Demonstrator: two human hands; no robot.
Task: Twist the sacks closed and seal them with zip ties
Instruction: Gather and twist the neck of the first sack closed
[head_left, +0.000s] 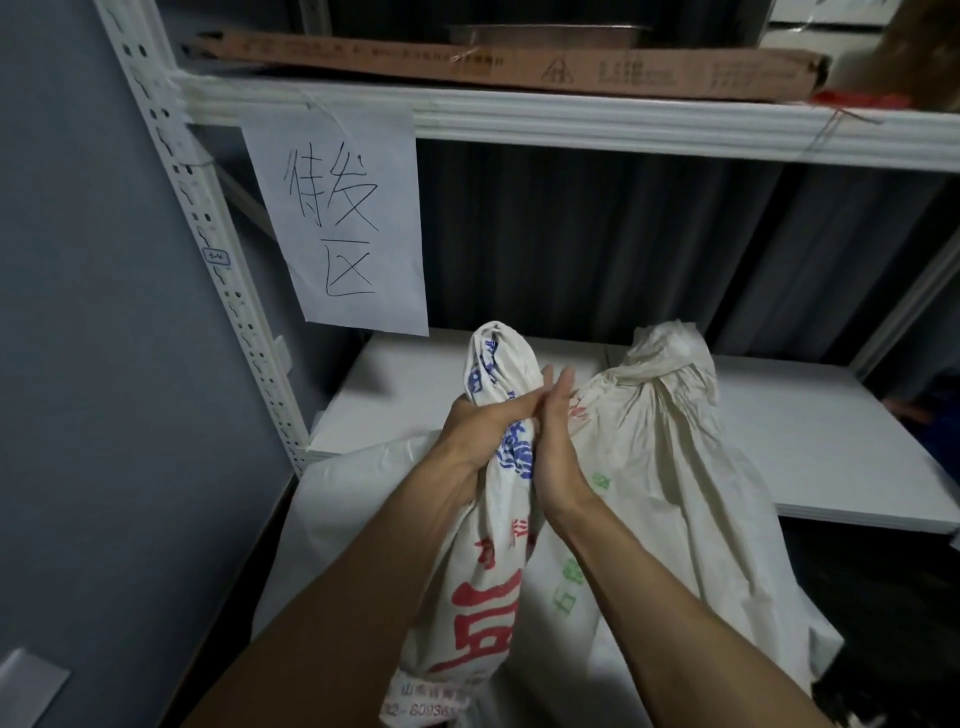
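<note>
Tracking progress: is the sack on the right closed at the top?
Closed: the right sack has its neck cinched tight. What binds it cannot be told.

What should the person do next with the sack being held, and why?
Probably twist the neck of the red-and-blue sack tighter: the left grip holds it, the right grip presses flat against it, and no zip tie shows on it or in either grip.
</note>
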